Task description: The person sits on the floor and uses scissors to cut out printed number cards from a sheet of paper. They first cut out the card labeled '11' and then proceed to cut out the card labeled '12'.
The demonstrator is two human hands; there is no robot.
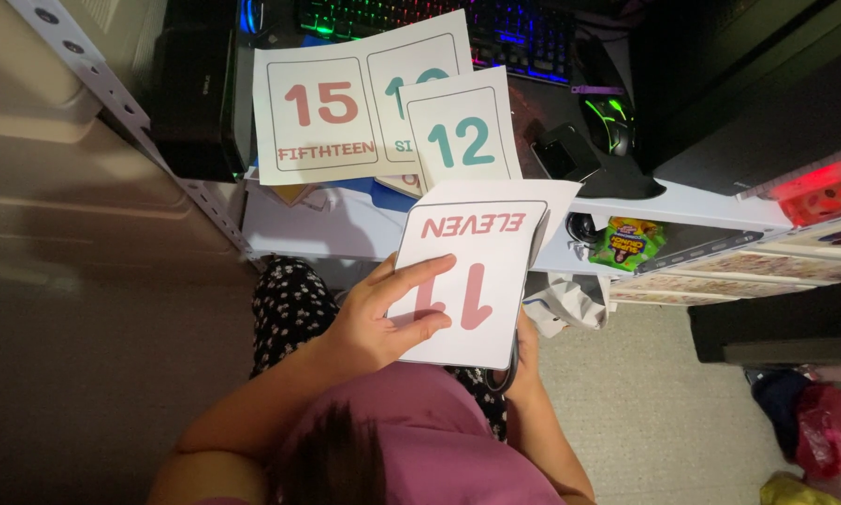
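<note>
Seen from above, a white surface [701, 201] running across the middle, edged at left by a perforated metal shelf upright [112, 89]. At the far side, a backlit keyboard [439, 23] glowing green and purple, with a black gaming mouse [609, 120] lit green to its right and a small dark phone [564, 152] just beside that. Spread on the surface, a large white sheet with two number cards printed side by side [346, 103], overlapped at its right by a smaller teal-numbered card [463, 131]. Held out over the near edge of the surface and a lap in dark floral fabric [290, 309], a white flash card with a pink number [477, 281], upside down to the camera. Left hand [374, 323] gripping the card's left edge, fingers on its face. Right hand [523, 360] mostly hidden beneath the card, supporting it, with black scissor handles [507, 374] showing; grip there cannot be told. Under the edge, a small green snack packet [629, 241].
</note>
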